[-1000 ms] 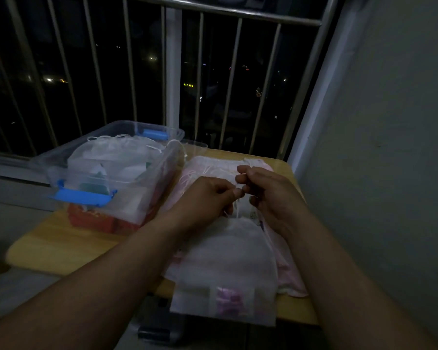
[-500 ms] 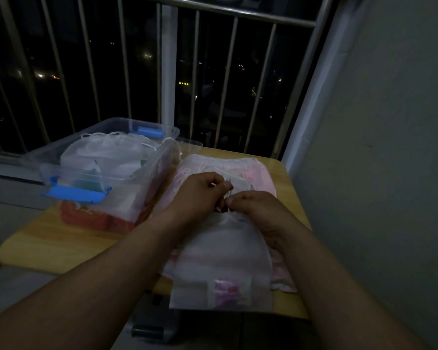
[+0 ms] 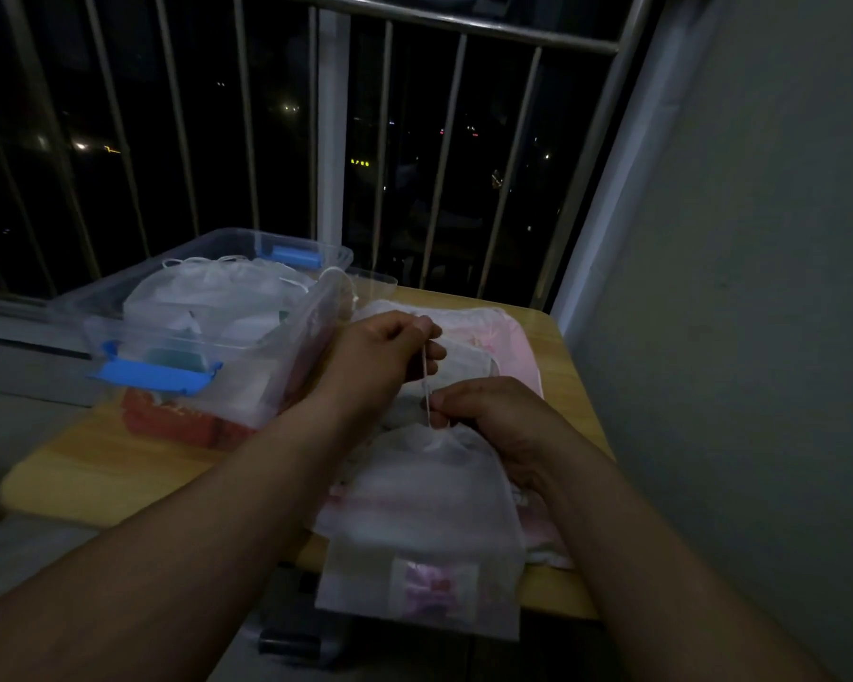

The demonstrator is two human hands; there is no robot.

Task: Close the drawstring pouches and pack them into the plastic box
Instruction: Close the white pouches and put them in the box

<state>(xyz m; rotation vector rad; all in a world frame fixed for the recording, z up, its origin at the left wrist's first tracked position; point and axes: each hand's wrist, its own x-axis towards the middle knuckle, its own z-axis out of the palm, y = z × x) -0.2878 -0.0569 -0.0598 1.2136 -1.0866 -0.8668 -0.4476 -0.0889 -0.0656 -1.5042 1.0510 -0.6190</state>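
Bench [image 3: 94, 465], plastic box [image 3: 247, 381], pouch [image 3: 424, 509], cord [image 3: 427, 386].
Plastic box sits part-filled at bench left; pouch, likely light, soft and limp, lies at front edge. Left hand [image 3: 380, 356] pinches cord taut; right hand [image 3: 488, 415] pinches gathered neck, likely the best hold.

My bare arms and hands in dim light

My left forearm [image 3: 208, 514] and right forearm [image 3: 626, 543] are uncovered up to the wrists. My left grip [image 3: 385, 356] and right grip [image 3: 488, 415] are bare too, the knuckles soft ridges, and finer detail is lost in gloom and blur.
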